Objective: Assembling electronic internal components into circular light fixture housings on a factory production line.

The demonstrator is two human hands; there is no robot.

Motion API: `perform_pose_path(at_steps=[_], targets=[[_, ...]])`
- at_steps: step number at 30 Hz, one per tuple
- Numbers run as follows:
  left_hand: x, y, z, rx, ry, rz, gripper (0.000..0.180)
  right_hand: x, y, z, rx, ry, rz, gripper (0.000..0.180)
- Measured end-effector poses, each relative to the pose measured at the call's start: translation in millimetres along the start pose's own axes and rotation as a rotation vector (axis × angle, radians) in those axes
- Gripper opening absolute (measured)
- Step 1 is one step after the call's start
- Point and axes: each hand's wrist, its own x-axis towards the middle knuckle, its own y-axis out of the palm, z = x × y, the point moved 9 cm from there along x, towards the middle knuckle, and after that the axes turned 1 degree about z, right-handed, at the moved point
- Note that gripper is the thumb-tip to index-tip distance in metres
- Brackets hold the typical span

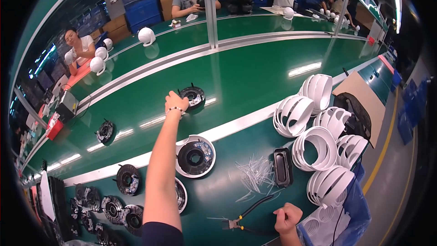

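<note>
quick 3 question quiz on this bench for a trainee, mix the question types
1. True or false: the left hand is on a black round part out on the green belt.
2. What tool lies by the right hand? A) cutting pliers B) hammer C) brush
3. Fill in: the stacked shells on the right are ____ in colour.

Key: 1 true; 2 A; 3 white
</note>
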Motion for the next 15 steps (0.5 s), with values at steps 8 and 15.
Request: perform_pose_path(at_steps=[8, 15], targets=[[27, 31, 8, -0.303, -0.132, -0.008, 0.045, 1, 6, -3, -0.032, 0.048, 0.065, 0.012], [23, -27, 31, -0.726, 0.146, -0.037, 0.023, 3, 13, 0, -0.012, 0.027, 0.066, 0.016]])
